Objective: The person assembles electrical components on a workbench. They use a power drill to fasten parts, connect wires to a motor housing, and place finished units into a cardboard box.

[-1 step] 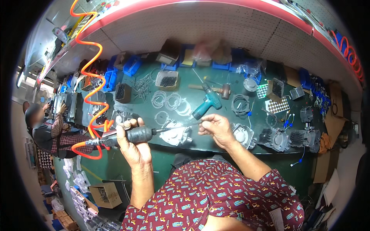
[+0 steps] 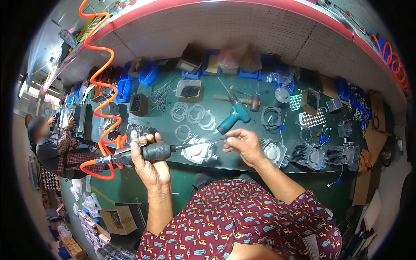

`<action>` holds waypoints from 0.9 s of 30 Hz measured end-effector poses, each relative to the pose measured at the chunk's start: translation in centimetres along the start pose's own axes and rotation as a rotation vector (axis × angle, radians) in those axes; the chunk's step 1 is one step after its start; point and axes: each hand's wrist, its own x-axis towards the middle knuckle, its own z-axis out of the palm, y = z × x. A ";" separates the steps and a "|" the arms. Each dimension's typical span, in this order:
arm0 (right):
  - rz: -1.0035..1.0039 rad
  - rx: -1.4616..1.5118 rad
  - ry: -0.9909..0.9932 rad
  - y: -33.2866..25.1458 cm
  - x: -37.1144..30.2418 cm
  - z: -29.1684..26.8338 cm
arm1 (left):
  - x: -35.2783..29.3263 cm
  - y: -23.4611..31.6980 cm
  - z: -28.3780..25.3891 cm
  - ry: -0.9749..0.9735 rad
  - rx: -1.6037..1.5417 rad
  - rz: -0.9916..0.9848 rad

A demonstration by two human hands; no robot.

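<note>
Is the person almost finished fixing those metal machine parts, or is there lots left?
Hard to tell what is finished. In hand: the left hand grips an air screwdriver, and the right hand pinches its long bit above one grey housing. Probably left: more housings wait on the right, clear rings lie loose, and the teal drill lies unused.

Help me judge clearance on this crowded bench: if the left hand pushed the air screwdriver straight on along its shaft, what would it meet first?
Most likely the right hand, whose fingers already pinch the bit tip of the air screwdriver held by the left hand. Depth is unclear, but nothing else shows between them.
</note>
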 end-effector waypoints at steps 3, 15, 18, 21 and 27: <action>0.024 -0.068 0.032 1.5 1.3 2.5 | 1.8 1.9 -2.4 -0.025 -0.021 -0.011; 0.319 -0.098 -0.071 7.7 9.0 19.2 | 13.1 13.1 -13.3 0.014 -0.148 -0.116; 0.325 0.013 -0.118 7.6 10.2 21.7 | 14.9 14.6 -14.5 0.037 -0.137 -0.106; 0.340 0.098 -0.130 7.5 11.0 23.3 | 15.8 15.6 -15.3 0.063 -0.162 -0.095; 0.275 0.071 -0.197 9.4 14.2 23.9 | 16.9 17.7 -15.7 0.145 -0.147 -0.016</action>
